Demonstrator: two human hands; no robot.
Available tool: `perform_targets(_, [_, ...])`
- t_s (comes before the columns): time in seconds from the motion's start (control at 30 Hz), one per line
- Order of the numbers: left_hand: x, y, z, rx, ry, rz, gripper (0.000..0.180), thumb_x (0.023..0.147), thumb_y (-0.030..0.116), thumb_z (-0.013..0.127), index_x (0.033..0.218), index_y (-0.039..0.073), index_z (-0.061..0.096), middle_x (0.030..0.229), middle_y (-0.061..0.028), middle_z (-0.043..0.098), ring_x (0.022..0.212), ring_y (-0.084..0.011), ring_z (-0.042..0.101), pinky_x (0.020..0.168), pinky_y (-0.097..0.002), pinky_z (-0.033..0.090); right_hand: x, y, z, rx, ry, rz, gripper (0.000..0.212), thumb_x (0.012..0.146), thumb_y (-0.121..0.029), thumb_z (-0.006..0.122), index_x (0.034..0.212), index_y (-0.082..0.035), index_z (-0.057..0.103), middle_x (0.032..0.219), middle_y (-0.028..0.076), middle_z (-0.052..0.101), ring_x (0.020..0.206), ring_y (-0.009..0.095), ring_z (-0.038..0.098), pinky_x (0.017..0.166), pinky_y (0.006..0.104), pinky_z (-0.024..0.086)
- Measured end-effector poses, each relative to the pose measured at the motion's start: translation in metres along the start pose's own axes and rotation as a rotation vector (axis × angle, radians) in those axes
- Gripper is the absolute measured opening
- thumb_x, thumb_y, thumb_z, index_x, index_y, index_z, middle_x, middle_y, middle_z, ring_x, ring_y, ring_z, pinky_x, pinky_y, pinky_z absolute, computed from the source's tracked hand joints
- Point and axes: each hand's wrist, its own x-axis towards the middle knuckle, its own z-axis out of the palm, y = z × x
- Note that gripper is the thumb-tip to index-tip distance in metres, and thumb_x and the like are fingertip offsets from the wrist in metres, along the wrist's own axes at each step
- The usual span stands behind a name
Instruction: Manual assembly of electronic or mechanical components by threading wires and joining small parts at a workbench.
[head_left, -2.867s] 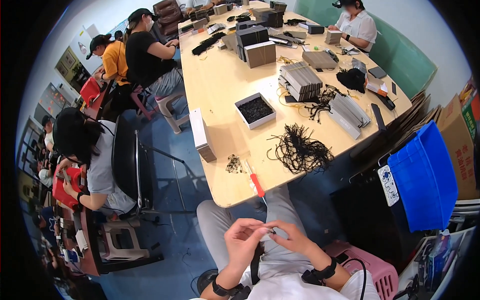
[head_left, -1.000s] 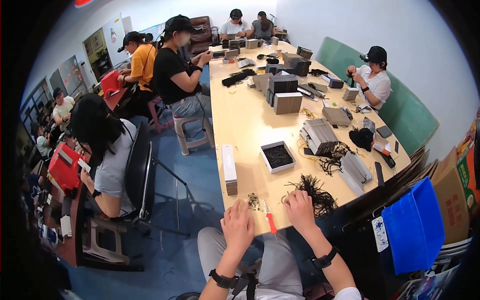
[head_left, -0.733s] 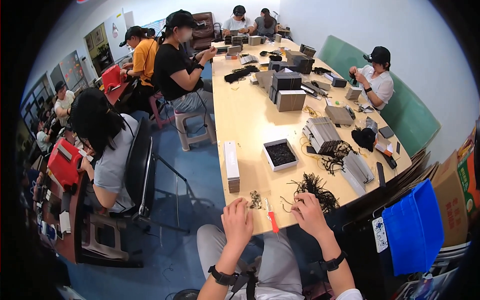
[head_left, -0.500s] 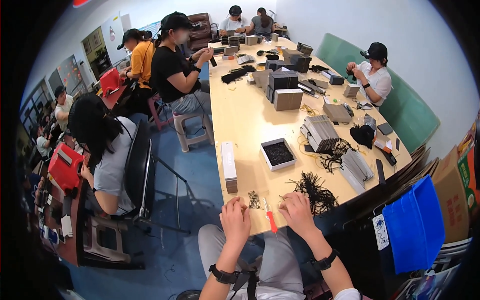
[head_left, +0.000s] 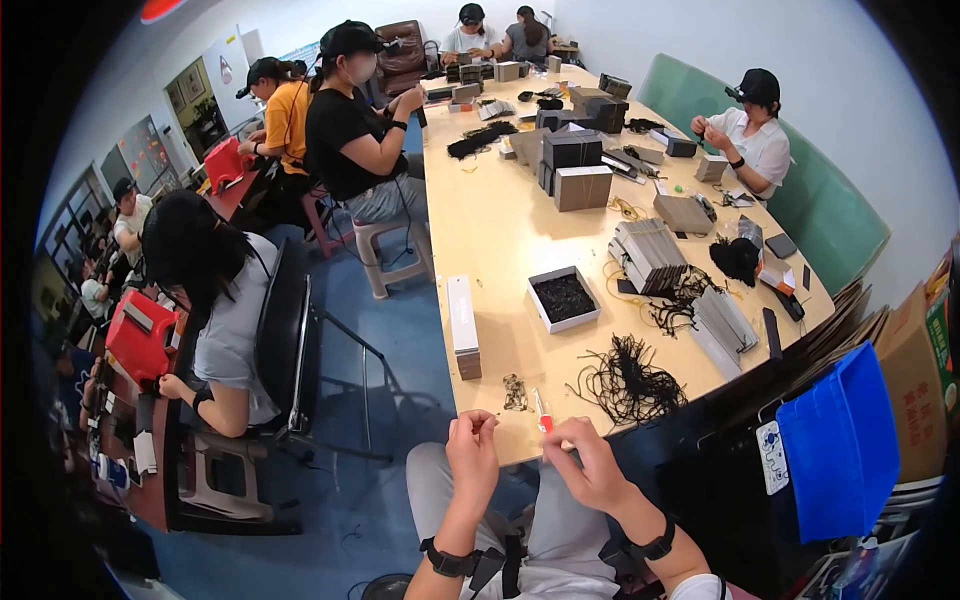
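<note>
At the table's near edge my left hand [head_left: 472,455] is raised, its thumb and fingertips closed in a pinch; whatever it holds is too small to make out. My right hand [head_left: 590,465] has its fingers curled and closed beside the table edge. It covers the handle of a red-handled tool [head_left: 545,423] with a thin pale tip, and whether it grips that handle cannot be told. A small cluster of short dark loops [head_left: 515,393] lies just beyond my left hand. Tangled black cords [head_left: 630,383] lie beyond my right hand.
A white box [head_left: 537,305] of small black pieces stands mid-table. A narrow white-topped stack [head_left: 462,325] is at the left edge. Bundled grey cards [head_left: 645,258] and grey boxes [head_left: 583,188] stand farther off. At right is a blue bin [head_left: 835,450]. Several people sit around.
Both hands have gone from loosely spread fingers to closed ones. My right hand has moved left and down, over the red handle. The view has shifted slightly.
</note>
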Motion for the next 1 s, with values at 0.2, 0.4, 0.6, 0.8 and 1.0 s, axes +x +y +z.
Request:
perform_targets(0.2, [-0.006,0.001,0.006,0.012,-0.08,0.039,0.006,0.087,0.003,0.06,0.091,-0.001,0.057,0.083,-0.0131,0.061,0.077,-0.0249,0.06,0.067,-0.0338,0.049,-0.01,0.046,0.031,0.261,0.084,0.481,0.015,0.091,-0.003,0.051,0.105,-0.001,0.05,0.073,0.003,0.055,0.063,0.006,0.048,0.057,0.0222,0.039])
perform_targets(0.4, [-0.013,0.005,0.009,-0.011,-0.077,0.025,0.011,0.086,0.001,0.063,0.092,-0.002,0.054,0.081,-0.0117,0.063,0.07,-0.0168,0.062,0.065,-0.0274,0.049,-0.007,0.049,0.045,0.251,0.137,0.505,0.014,0.09,-0.002,0.053,0.104,-0.001,0.05,0.069,0.001,0.054,0.057,0.005,0.046,0.052,0.0216,0.038])
perform_targets(0.6, [-0.017,0.002,0.007,0.038,-0.057,0.069,0.014,0.085,0.003,0.065,0.091,-0.002,0.053,0.08,-0.0119,0.063,0.07,-0.0182,0.062,0.064,-0.0279,0.048,-0.006,0.049,0.049,0.216,0.151,0.508,0.012,0.089,-0.001,0.054,0.1,0.0,0.051,0.069,0.003,0.055,0.058,0.006,0.049,0.051,0.0221,0.039])
perform_targets(0.8, [-0.02,0.001,0.005,0.05,-0.047,0.096,0.014,0.085,0.004,0.065,0.09,-0.002,0.053,0.078,-0.0113,0.062,0.07,-0.0188,0.061,0.064,-0.0283,0.048,-0.01,0.053,0.053,0.228,0.203,0.431,0.01,0.089,-0.001,0.055,0.098,0.001,0.051,0.074,0.005,0.059,0.063,0.007,0.054,0.056,0.023,0.044])
perform_targets(1.0, [-0.021,0.0,0.005,0.036,-0.038,0.099,0.014,0.085,0.003,0.065,0.089,-0.001,0.052,0.077,-0.0109,0.061,0.068,-0.0184,0.061,0.062,-0.0281,0.048,-0.009,0.047,0.051,0.244,0.115,0.511,0.009,0.089,-0.001,0.055,0.098,-0.001,0.051,0.077,0.0,0.058,0.066,0.002,0.049,0.056,0.019,0.039])
